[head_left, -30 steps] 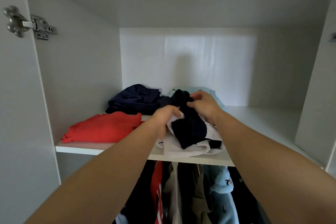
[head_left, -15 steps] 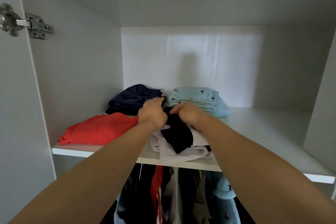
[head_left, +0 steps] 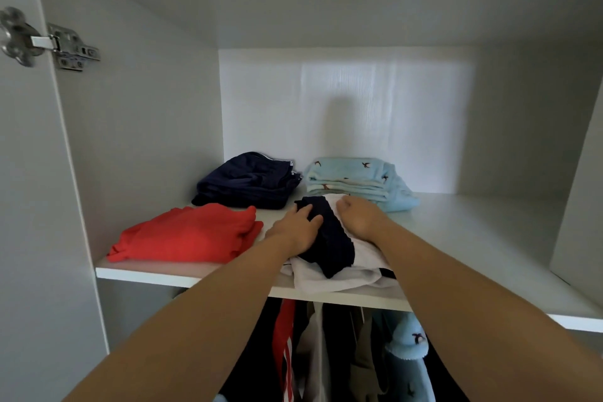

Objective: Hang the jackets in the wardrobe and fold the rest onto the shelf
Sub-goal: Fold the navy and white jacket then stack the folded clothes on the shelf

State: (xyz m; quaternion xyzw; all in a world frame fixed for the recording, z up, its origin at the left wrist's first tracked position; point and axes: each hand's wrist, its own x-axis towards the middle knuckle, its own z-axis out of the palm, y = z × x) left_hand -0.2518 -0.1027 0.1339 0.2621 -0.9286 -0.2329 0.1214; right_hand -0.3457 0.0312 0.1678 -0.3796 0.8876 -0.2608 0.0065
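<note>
- Head view, wardrobe interior: one white shelf [head_left: 473, 238] ran the width of the compartment and served as the reference for every entry below.
- Item 1, navy and white garment [head_left: 336, 250]: lay in a loose bundle at the front middle of the shelf, its white part hanging slightly over the front edge and the navy part on top.
- Item 2, left hand [head_left: 295, 228]: rested on the left side of the navy and white garment, fingers fairly straight and spread across the navy cloth, pressing down on it.
- Item 3, right hand [head_left: 359, 217]: sat on the right side of the same garment, fingers curled under at the white cloth; whether they pinched the fabric could not be told.
- Item 4, red garment [head_left: 186, 235]: folded flat at the front left of the shelf, just beside the left hand.
- Item 5, dark navy pile [head_left: 248, 183]: folded, at the rear left of the shelf, behind the red garment.
- Item 6, light blue pile [head_left: 355, 179]: folded, patterned with small dark figures, at the rear middle of the shelf, just beside the dark navy pile.
- Item 7, hanging clothes [head_left: 326, 352]: suspended close together below the shelf, in red, white, dark and pale blue.
- Item 8, metal hinge [head_left: 65, 47]: fixed to the left wall well above the shelf.
</note>
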